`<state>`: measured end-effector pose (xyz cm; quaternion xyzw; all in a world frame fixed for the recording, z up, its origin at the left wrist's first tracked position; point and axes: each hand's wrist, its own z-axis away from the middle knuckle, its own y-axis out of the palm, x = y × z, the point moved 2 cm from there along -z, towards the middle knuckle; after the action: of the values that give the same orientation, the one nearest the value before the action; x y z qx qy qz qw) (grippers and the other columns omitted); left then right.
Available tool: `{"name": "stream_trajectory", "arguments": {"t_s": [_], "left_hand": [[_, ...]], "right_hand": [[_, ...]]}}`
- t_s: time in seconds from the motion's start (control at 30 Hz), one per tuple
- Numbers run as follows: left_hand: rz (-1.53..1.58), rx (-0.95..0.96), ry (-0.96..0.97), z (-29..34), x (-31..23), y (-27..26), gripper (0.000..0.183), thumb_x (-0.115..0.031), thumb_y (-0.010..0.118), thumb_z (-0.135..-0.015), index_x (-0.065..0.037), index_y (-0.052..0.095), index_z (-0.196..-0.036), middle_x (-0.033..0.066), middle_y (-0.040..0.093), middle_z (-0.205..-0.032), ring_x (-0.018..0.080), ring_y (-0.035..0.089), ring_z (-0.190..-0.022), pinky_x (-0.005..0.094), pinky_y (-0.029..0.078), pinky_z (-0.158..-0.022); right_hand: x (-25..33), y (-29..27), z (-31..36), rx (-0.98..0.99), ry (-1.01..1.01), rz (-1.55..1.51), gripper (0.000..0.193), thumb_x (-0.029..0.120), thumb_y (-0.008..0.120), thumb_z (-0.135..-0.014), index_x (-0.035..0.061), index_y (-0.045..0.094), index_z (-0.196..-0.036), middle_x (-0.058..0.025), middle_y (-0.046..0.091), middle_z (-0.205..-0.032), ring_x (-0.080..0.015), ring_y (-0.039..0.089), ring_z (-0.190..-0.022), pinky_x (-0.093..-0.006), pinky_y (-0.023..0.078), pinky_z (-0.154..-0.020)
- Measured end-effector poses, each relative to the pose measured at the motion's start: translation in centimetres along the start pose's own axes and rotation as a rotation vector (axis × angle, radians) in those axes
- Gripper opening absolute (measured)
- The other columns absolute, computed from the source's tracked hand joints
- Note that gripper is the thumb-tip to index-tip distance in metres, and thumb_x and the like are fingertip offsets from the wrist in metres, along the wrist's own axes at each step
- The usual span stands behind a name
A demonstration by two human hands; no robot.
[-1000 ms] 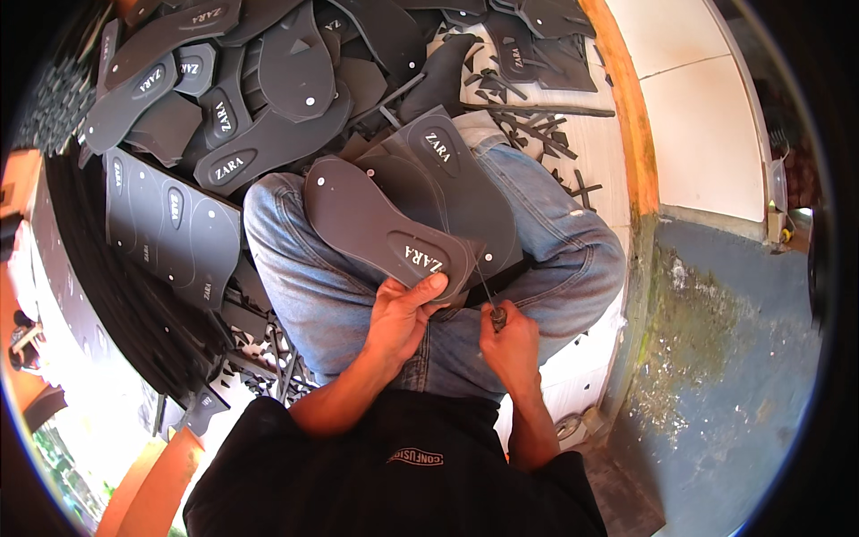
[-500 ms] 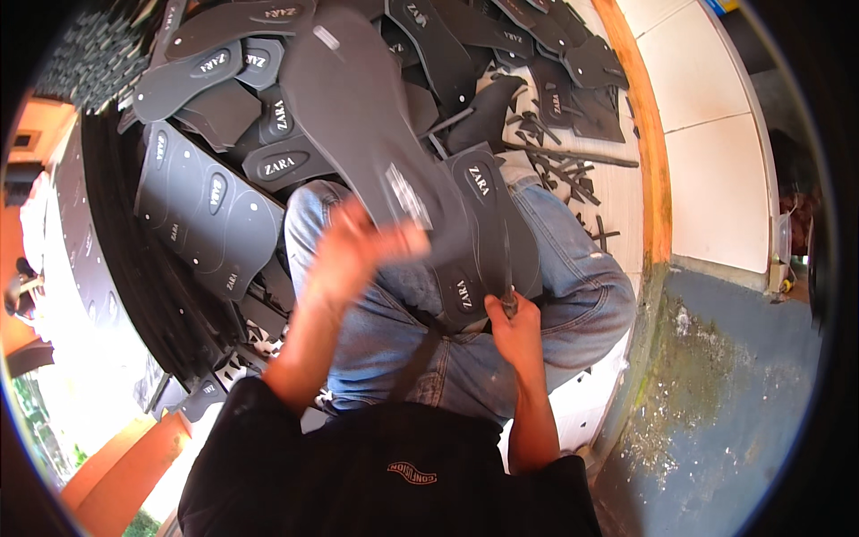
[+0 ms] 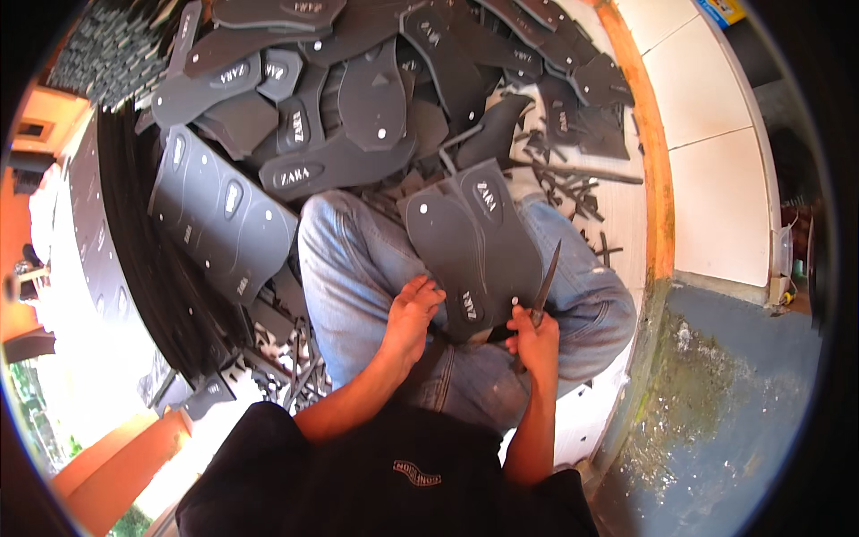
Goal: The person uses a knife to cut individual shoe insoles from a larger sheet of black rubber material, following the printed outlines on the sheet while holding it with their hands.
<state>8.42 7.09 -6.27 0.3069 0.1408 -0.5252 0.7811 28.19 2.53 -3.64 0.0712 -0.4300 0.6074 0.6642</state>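
A dark grey foam sheet [image 3: 452, 242] with sole outlines and printed oval patches lies across my lap. My right hand [image 3: 537, 342] is closed around the handle of a knife [image 3: 550, 273]; its narrow, pointed blade slants up and right over the sheet's right edge and my jeans. My left hand [image 3: 412, 318] is at the sheet's lower left edge, fingers loosely bent and slightly apart, with nothing seen in them. Whether its fingertips touch the sheet I cannot tell. Beyond my knees, cut foam soles [image 3: 371, 98] lie in a heap.
At the left, another outlined foam sheet [image 3: 219, 215] leans beside a tall stack of dark sheets [image 3: 148, 242]. Thin black offcuts [image 3: 573, 197] are scattered on the pale floor at the right. A wooden strip [image 3: 659, 206] edges the floor, with white tiles [image 3: 716, 179] beyond.
The large foam sole blurred above my lap now lies away on the heap. My left hand has come down to the lap sheet. The knife's blade has swung rightward off the sheet's middle.
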Motion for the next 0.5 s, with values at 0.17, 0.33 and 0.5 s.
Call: {"name": "stream_trajectory", "arguments": {"t_s": [0.17, 0.33, 0.5], "left_hand": [[-0.022, 0.061, -0.145, 0.9, 3.2, 0.0, 0.063, -0.014, 0.061, -0.082, 0.005, 0.031, -0.134, 0.0103, 0.053, -0.118, 0.0177, 0.047, -0.112, 0.0333, 0.031, -0.099], [-0.095, 0.133, -0.085, 0.0, 3.1, 2.1, 0.054, -0.017, 0.067, -0.079, 0.007, 0.043, -0.122, 0.0106, 0.060, -0.106, 0.0173, 0.056, -0.097, 0.0277, 0.044, -0.085], [-0.101, 0.162, -0.011, -1.5, 3.3, 3.2, 0.040, -0.022, 0.069, -0.082, 0.005, 0.054, -0.108, 0.0106, 0.063, -0.100, 0.0146, 0.060, -0.089, 0.0263, 0.048, -0.077]], "right_hand": [[-1.3, -0.2, -0.6, 0.017, -0.037, -0.002, 0.032, 0.027, 0.061, -0.085, -0.0047, 0.059, -0.080, -0.0079, 0.060, -0.066, -0.0124, 0.057, -0.048, -0.0257, 0.044, -0.042], [-1.6, -0.3, -0.6, 0.054, -0.041, -0.112, 0.034, 0.029, 0.059, -0.088, -0.0043, 0.058, -0.082, -0.0079, 0.061, -0.066, -0.0124, 0.057, -0.049, -0.0249, 0.045, -0.045], [-0.6, -0.1, 0.2, 0.140, -0.094, -0.228, 0.032, 0.030, 0.060, -0.088, -0.0019, 0.056, -0.084, -0.0068, 0.059, -0.062, -0.0115, 0.055, -0.050, -0.0235, 0.045, -0.046]]}}
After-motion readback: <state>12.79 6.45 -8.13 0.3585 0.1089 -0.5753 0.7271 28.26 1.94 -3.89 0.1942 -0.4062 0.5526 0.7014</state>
